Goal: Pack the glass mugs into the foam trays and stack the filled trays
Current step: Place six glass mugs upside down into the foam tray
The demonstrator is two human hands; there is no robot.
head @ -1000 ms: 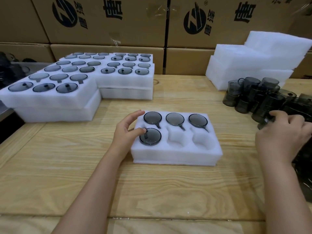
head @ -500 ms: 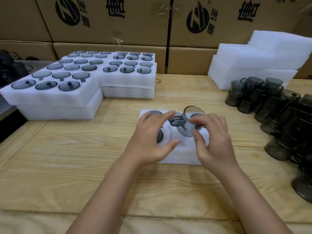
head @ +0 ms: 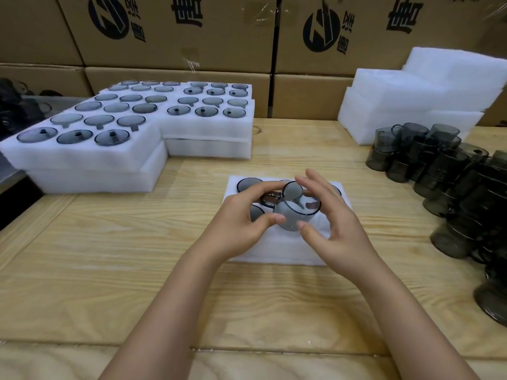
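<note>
Both hands meet over the small foam tray (head: 277,256) near the middle of the wooden counter (head: 109,256). Between them is a smoky glass mug (head: 295,212), tipped on its side above the tray's front row, its open rim turned toward the right hand (head: 336,226). The left hand (head: 241,226) has its grip closed on the mug, thumb against the lower side and fingertips over the top by the handle. The right hand's fingers are spread apart around the rim end; its thumb tip sits just beside the glass, and whether it truly presses it I cannot tell. Mugs already sit in the tray's back pockets. To the right stands a cluster of loose mugs (head: 444,171); to the left, stacked filled trays (head: 90,160).
</note>
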